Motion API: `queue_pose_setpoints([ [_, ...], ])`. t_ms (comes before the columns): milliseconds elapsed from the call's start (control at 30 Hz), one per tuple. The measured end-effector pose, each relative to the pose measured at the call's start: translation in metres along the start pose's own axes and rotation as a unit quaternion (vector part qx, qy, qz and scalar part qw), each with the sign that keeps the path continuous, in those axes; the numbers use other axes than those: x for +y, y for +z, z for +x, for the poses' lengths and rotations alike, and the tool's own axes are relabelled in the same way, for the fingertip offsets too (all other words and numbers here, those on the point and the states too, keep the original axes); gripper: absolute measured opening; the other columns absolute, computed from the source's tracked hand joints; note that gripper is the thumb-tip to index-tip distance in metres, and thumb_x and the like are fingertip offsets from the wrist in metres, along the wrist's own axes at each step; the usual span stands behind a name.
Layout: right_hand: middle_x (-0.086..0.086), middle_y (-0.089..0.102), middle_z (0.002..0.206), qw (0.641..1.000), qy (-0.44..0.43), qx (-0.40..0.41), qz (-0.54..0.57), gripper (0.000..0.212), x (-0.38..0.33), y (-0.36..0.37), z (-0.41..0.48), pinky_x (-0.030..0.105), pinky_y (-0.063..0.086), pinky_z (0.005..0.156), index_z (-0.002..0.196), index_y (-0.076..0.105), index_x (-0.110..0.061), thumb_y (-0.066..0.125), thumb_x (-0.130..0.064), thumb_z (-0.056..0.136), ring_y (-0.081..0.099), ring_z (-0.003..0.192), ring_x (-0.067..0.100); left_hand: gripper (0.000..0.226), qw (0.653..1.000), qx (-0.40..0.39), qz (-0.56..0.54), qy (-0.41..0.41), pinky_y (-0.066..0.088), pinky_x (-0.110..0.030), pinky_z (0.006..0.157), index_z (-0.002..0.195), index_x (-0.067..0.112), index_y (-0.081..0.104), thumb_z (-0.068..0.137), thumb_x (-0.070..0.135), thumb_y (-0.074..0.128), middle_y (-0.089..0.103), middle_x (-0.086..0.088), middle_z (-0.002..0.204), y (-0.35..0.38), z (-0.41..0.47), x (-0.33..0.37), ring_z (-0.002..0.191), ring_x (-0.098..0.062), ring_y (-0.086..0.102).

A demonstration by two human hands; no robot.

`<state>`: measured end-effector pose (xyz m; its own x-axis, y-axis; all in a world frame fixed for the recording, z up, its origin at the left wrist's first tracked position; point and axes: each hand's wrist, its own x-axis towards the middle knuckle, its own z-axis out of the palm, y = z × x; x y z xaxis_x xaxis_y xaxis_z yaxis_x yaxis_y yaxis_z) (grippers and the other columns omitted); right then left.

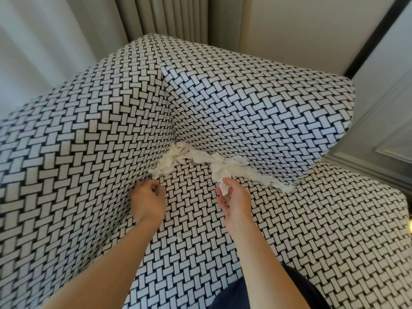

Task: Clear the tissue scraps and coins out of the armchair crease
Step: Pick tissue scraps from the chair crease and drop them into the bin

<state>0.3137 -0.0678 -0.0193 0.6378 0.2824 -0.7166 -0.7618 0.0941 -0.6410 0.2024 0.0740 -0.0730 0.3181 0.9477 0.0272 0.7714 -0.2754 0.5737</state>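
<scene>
Pinching the near end of the tissue scraps (225,162) with my right hand (234,198), I see the rest of the heap just beyond my fingertips. It is strung along the crease of the armchair (245,103), running from the far corner out towards the right. A shorter clump trails left, just beyond my left hand (147,198), which is the nearer one for that end. Its fingers are curled, and I cannot tell whether they hold anything. No coins show. I judge a pull back towards me would draw the strip out of the crease.
</scene>
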Motion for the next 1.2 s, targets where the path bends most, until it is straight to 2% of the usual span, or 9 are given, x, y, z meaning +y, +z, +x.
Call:
queue_pose_setpoints([
  [233,0.009,0.063,0.1,1.0,0.013,0.003,0.005,0.009,-0.001,0.001,0.0,0.024,0.05,0.069,0.098,0.062,-0.01,0.059,-0.014,0.09,0.061,0.08,0.014,0.031,0.997,0.04,0.044,0.048,0.044,-0.034,0.056,0.114,0.017,0.056,0.086,0.004,0.058,0.04,-0.01,0.127,-0.007,-0.015,0.015,0.104,-0.029,0.051],
  [300,0.007,0.062,0.1,1.0,0.019,0.004,0.004,0.005,-0.001,0.001,-0.001,0.024,0.05,0.07,0.094,0.061,-0.012,0.059,-0.014,0.09,0.062,0.08,0.014,0.049,0.993,-0.009,0.065,0.103,0.051,-0.042,0.078,0.127,0.023,0.053,0.083,0.002,0.059,0.03,-0.013,0.142,-0.004,-0.014,0.018,0.123,-0.031,0.039],
  [367,0.006,0.062,0.098,1.0,0.019,0.004,0.003,0.002,-0.002,0.002,0.0,0.024,0.05,0.071,0.091,0.06,-0.013,0.059,-0.014,0.09,0.062,0.082,0.014,0.061,0.987,-0.083,0.082,0.114,0.031,-0.047,0.108,0.14,0.03,0.041,0.085,0.009,0.058,0.016,-0.016,0.152,-0.001,-0.009,0.024,0.138,-0.034,0.016],
  [467,0.007,0.063,0.1,1.0,0.015,0.006,-0.005,0.007,-0.003,0.003,0.001,0.024,0.05,0.069,0.095,0.061,-0.011,0.059,-0.015,0.09,0.062,0.082,0.013,0.067,0.984,-0.168,0.037,0.047,0.009,-0.044,0.117,0.145,0.035,0.03,0.086,0.021,0.059,0.009,-0.013,0.155,0.003,0.003,0.041,0.142,-0.033,0.003],
  [567,0.007,0.063,0.099,1.0,0.016,0.004,0.001,0.007,-0.003,0.004,0.003,0.023,0.05,0.067,0.095,0.062,-0.011,0.06,-0.015,0.09,0.061,0.081,0.013,0.067,0.972,-0.23,-0.025,-0.051,0.009,-0.045,0.117,0.145,0.04,0.029,0.085,0.029,0.058,0.01,-0.013,0.155,0.003,0.021,0.065,0.142,-0.032,0.002],
  [700,0.007,0.064,0.105,1.0,0.006,-0.008,0.006,0.007,-0.003,0.005,0.005,0.022,0.05,0.065,0.096,0.062,-0.012,0.059,-0.016,0.09,0.062,0.082,0.012,0.065,0.942,-0.298,-0.032,-0.152,0.002,-0.054,0.115,0.145,0.037,0.029,0.087,0.046,0.057,-0.01,-0.024,0.155,0.003,0.035,0.098,0.141,-0.041,-0.014],
  [867,0.009,0.065,0.103,1.0,0.006,-0.01,-0.009,0.015,-0.002,0.008,0.01,0.024,0.049,0.067,0.102,0.063,-0.009,0.059,-0.016,0.089,0.061,0.079,0.012,0.067,0.962,-0.232,-0.024,-0.14,0.001,-0.061,0.111,0.145,0.034,0.028,0.086,0.046,0.058,-0.015,-0.022,0.154,0.021,0.029,0.091,0.141,-0.039,-0.019],
  [1000,0.006,0.066,0.091,1.0,0.003,-0.016,-0.02,0.008,-0.001,0.01,0.011,0.026,0.048,0.071,0.094,0.064,-0.011,0.06,-0.015,0.089,0.061,0.076,0.013,0.069,0.991,-0.118,0.018,-0.055,0.011,-0.051,0.113,0.147,0.022,0.029,0.087,0.035,0.058,-0.001,-0.017,0.157,0.034,0.011,0.062,0.144,-0.031,-0.005],
  [1200,0.005,0.066,0.092,0.999,0.0,-0.017,-0.027,0.008,0.0,0.01,0.013,0.027,0.048,0.073,0.093,0.065,-0.011,0.06,-0.015,0.089,0.06,0.078,0.014,0.051,0.996,-0.065,-0.043,-0.039,0.016,-0.044,0.112,0.139,0.014,0.044,0.093,0.033,0.052,0.015,-0.01,0.156,0.036,0.012,0.05,0.142,-0.025,0.009],
])
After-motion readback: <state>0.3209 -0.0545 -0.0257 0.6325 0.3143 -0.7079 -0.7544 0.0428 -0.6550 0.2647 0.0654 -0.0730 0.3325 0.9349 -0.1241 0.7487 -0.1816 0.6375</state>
